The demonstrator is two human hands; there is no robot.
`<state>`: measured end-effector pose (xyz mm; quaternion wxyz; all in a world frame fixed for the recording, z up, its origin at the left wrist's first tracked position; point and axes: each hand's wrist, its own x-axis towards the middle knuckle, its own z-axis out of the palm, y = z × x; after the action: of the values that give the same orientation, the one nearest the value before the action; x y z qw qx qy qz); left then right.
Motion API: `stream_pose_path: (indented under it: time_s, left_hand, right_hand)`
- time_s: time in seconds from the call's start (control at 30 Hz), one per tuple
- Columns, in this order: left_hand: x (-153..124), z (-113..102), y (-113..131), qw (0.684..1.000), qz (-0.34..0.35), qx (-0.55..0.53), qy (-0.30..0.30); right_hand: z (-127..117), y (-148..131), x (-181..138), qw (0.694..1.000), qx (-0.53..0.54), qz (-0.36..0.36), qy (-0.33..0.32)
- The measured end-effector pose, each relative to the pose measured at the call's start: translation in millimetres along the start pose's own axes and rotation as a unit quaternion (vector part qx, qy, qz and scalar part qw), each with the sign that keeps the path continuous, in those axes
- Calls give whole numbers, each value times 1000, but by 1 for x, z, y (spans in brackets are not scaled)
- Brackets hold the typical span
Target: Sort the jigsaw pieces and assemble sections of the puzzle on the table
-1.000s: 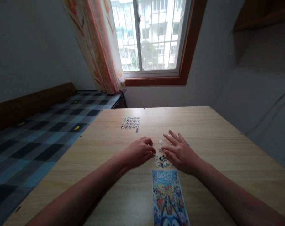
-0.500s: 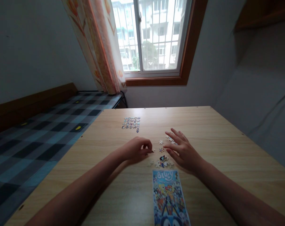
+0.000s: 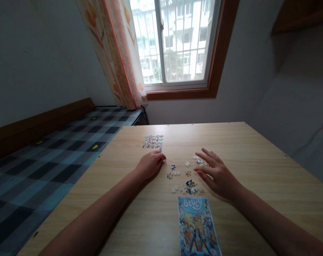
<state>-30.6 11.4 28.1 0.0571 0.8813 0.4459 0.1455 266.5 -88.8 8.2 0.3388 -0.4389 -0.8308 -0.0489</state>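
My left hand (image 3: 151, 164) is closed in a pinch on a small puzzle piece (image 3: 164, 161), only partly visible at its fingertips. Just beyond it lies a block of puzzle pieces (image 3: 152, 142) set out in rows. My right hand (image 3: 215, 173) is open, fingers spread, beside a group of loose pieces (image 3: 202, 162) that it partly covers. Between the hands are scattered single pieces, among them a pale piece (image 3: 187, 164) and a blue one (image 3: 173, 166). Nearer to me is a heap of pieces (image 3: 191, 187), some dark and some pale.
A colourful picture sheet marked "Bluey" (image 3: 198, 225) lies at the near side of the wooden table (image 3: 257, 177). To the left stands a bed with a checked cover (image 3: 57, 153). A curtain (image 3: 121, 53) hangs by the barred window (image 3: 185, 46).
My left hand has moved away from me, towards the block of pieces, uncovering several loose pieces. My right hand stays spread near its group. The whole view has shifted slightly.
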Motion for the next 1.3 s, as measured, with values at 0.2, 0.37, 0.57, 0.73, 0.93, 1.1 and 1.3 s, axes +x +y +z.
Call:
stream_pose_path:
  time_s: [0.2, 0.37, 0.57, 0.73, 0.93, 1.1, 1.3]
  left_hand:
    - [-5, -5, 4, 993, -52, 98, 27]
    - [-5, -2, 8, 996, -23, 84, 5]
    - [-2, 2, 8, 996, -7, 87, 12]
    - [-1, 4, 9, 996, -6, 88, 31]
    - [0, 2, 11, 996, -4, 90, 26]
    - [-1, 2, 11, 995, -9, 91, 48]
    - [-2, -5, 15, 988, 71, 39, 131]
  right_hand:
    - [0, 4, -1, 1000, -9, 1, 7]
    - [-1, 6, -1, 1000, -6, 10, -15]
    - [-4, -3, 0, 997, 14, -7, -70]
    - [-1, -13, 1, 993, 12, -3, -117]
    - [6, -12, 1, 991, 24, 12, -131]
    - [6, -10, 2, 988, 92, 51, -115]
    - [-6, -11, 8, 937, 313, 154, -28]
